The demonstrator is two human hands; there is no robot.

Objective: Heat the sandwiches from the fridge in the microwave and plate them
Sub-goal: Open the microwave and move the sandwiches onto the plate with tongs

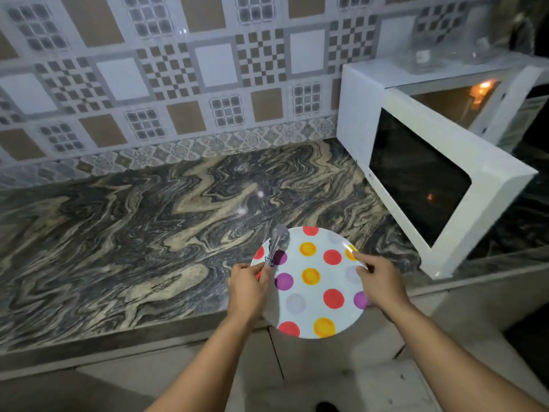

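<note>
here, the microwave (421,162) stands door ajar, sandwiches unseen. the dotted plate (312,295), half off the counter (133,233), is pinched by the right hand (377,281); the left hand (246,289) clamps tongs (276,245) to its rim. tilting could drop either.

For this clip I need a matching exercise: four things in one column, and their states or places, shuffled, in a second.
Things:
1. plate
2. tongs
3. microwave door
4. counter

States or places:
A. swung open
B. gripped by the left hand, lying over the plate's rim
C. white with coloured dots, held by both hands, the right hand at its far right rim
D. dark, swirled stone

Pairs: 1-C, 2-B, 3-A, 4-D
</note>
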